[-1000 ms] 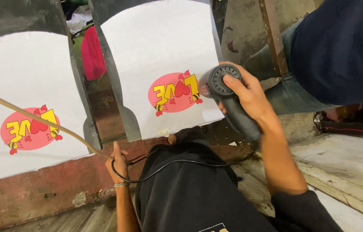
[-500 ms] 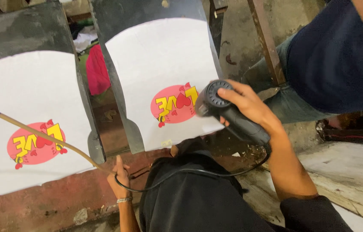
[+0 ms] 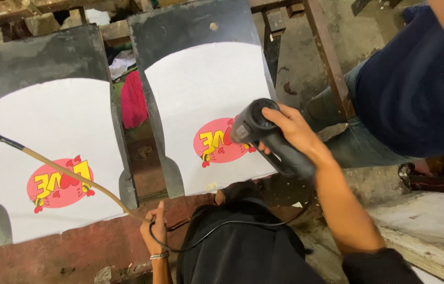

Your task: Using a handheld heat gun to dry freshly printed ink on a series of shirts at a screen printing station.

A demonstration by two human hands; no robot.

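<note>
You are drying the fresh print [image 3: 221,143] on the right white panel [image 3: 209,100]. Your right hand [image 3: 293,129] is wrapping its grip fully round the black heat gun [image 3: 264,138], nozzle pointing down at the pink and yellow design, arm stretching forward from the lower right. Your left hand [image 3: 155,231] is closing on the gun's cord [image 3: 222,227] and a thin stick [image 3: 48,160] crossing the left panel [image 3: 48,158]. Next, you are probably needing slow, even sweeps just above the ink.
</note>
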